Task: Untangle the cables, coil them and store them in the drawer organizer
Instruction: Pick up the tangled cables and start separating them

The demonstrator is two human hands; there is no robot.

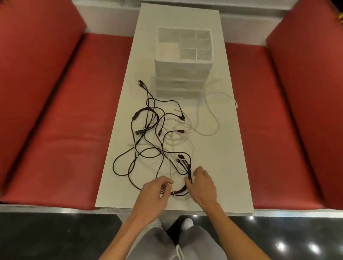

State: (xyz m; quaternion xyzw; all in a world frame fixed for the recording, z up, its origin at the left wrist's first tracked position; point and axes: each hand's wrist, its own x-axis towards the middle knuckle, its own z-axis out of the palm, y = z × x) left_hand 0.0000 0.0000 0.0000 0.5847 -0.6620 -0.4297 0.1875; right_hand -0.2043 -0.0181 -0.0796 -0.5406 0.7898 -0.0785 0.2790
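Left hand (154, 191) seems to pinch a white strand (170, 171); right hand (203, 182) curls round a black cable (189, 171); best ease one plug end toward six o'clock, away from the tangle (152, 135) at twelve.

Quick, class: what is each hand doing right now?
Left hand: pinches a white cable.
Right hand: grips a black cable.
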